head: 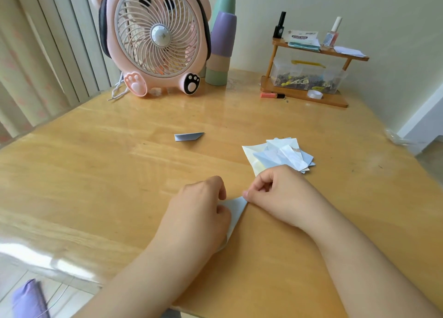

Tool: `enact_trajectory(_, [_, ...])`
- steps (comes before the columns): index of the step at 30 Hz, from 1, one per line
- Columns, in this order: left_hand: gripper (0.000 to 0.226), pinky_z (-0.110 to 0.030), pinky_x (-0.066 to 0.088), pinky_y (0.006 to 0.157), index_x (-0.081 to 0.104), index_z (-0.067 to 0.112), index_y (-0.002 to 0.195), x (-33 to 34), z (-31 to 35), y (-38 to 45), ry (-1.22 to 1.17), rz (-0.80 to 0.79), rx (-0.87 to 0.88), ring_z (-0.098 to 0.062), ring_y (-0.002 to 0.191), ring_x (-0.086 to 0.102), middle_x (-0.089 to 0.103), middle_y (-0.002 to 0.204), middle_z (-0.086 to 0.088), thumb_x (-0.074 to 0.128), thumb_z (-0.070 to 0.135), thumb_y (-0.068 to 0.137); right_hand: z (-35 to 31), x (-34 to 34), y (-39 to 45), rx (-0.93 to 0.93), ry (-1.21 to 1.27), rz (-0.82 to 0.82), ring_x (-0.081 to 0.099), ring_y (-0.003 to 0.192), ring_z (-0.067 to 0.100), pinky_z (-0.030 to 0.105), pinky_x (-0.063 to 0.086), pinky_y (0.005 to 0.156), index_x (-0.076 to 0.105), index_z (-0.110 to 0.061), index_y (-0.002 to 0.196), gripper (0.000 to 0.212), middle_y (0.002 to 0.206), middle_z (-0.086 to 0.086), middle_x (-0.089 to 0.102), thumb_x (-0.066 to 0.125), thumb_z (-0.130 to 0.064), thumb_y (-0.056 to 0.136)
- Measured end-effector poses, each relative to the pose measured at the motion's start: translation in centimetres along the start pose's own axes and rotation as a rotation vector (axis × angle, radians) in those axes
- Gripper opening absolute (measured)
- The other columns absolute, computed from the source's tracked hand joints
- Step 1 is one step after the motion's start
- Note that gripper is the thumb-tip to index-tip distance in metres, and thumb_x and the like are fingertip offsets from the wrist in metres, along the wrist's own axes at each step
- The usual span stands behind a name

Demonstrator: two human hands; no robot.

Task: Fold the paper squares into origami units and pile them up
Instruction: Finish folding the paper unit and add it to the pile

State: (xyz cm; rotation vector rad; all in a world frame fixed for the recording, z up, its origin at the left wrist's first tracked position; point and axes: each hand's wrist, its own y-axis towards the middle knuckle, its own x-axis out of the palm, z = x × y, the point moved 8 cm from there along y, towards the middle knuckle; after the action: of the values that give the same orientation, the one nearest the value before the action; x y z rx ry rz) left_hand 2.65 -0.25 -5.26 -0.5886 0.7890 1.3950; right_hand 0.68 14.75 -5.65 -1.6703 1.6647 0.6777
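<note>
Both hands were down on the desk (96, 173) near its front edge, close together over one pale blue paper square (237, 212). The left hand (199, 207) lay on top of the sheet with its fingers curled, pinning the paper's left part under the palm, so most of the sheet was hidden. The right hand (275, 193) had its fingers curled in, and its thumb and fingertip pinched the paper's far point, right where the fold came to a tip. The paper lay flat on the desk, a folded edge running down its right side.

Just beyond the right hand, toward the desk's right side, sat the loose pile of paper squares (278, 155), white, blue and cream, overlapping untidily; the knuckles covered its near corner. Farther out, near the middle of the desk, one folded unit (189, 136) lay on its own, a grey-blue strip with a slanted end, well apart from the pile.

Along the back edge stood a pink fan (155, 37) at the left, stacked cups (220, 49) just beside it, and a small wooden shelf (309, 78) toward the back right corner.
</note>
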Motion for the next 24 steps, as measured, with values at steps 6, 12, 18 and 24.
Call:
enact_trajectory(6, [0.024,-0.027,0.046,0.064,0.052,0.030,0.098,-0.4,-0.4,0.1,-0.006,-0.020,0.044,-0.010,0.075,0.055,0.057,0.078,0.008,0.049,0.011,0.083,-0.3,0.0,-0.1,-0.038,-0.044,0.033,0.043,0.040,-0.003,0.008,0.031,0.040,0.067,-0.020,0.069,0.016,0.053,-0.012,0.049,0.070,-0.029,0.081])
enact_trajectory(12, [0.012,-0.027,0.037,0.079,0.053,0.037,0.091,-0.7,-1.0,-0.4,0.091,0.016,0.222,-0.011,0.092,0.041,0.038,0.093,0.016,0.063,0.031,0.087,-0.3,0.1,-0.1,-0.056,-0.070,0.054,0.042,0.043,0.000,0.010,0.035,0.043,0.065,-0.020,0.067,0.016,0.055,-0.010,0.052,0.070,-0.028,0.080])
enact_trajectory(18, [0.016,-0.027,0.042,0.054,0.067,0.028,0.067,-0.5,0.1,-1.4,0.253,0.067,0.510,-0.015,0.064,0.053,0.057,0.076,0.011,0.056,0.016,0.066,-0.1,0.2,0.0,-0.043,-0.051,0.049,0.044,0.043,-0.004,0.009,0.034,0.044,0.065,-0.022,0.068,0.014,0.056,-0.011,0.050,0.071,-0.029,0.079])
enact_trajectory(24, [0.038,-0.035,0.044,0.081,0.072,0.026,0.099,0.0,-1.2,-3.3,0.293,0.050,0.626,-0.013,0.098,0.052,0.061,0.114,0.015,0.042,0.021,0.076,0.0,0.1,0.0,-0.045,-0.056,0.061,0.045,0.045,-0.005,0.009,0.034,0.045,0.065,-0.022,0.069,0.014,0.058,-0.012,0.050,0.071,-0.029,0.078])
